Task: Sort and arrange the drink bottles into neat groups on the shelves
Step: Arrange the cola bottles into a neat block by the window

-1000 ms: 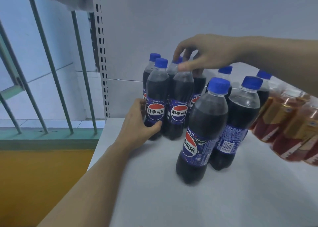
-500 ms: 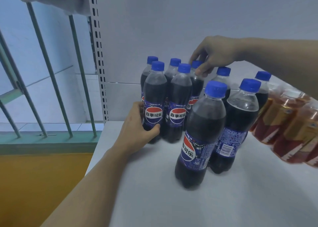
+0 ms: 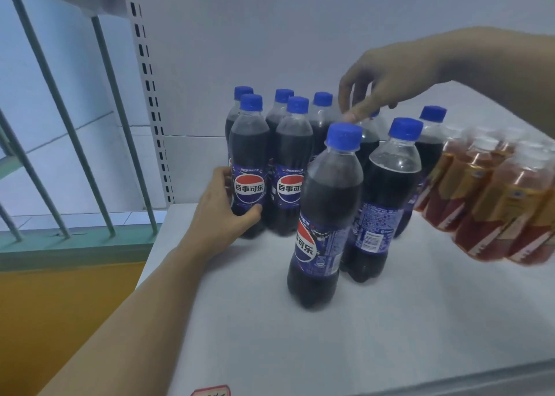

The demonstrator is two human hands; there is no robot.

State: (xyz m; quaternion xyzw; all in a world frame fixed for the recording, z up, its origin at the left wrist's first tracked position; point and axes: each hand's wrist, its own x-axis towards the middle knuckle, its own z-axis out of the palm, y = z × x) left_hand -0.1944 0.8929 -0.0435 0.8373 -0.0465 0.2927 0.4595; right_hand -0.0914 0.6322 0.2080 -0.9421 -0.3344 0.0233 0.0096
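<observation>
Several cola bottles with blue caps stand on the white shelf (image 3: 390, 329). My left hand (image 3: 220, 206) grips the front-left cola bottle (image 3: 249, 155) low on its label, thumb across the front. My right hand (image 3: 387, 80) reaches in from the right over the caps. Its thumb lies in front of the cap of a middle cola bottle (image 3: 371, 137) and its fingers behind it, pinching the top. Two more cola bottles (image 3: 327, 203) (image 3: 390, 185) stand apart, nearer to me.
A shrink-wrapped pack of amber tea bottles (image 3: 495, 197) lies against the colas on the right. A perforated shelf upright (image 3: 150, 95) and green railing bars (image 3: 60, 110) stand to the left. Bare shelf board lies in front, with a red tag (image 3: 210, 391) at its edge.
My right hand has moved right and toward me, from the back-row caps to a middle bottle's cap. My left hand has stayed on the front-left bottle.
</observation>
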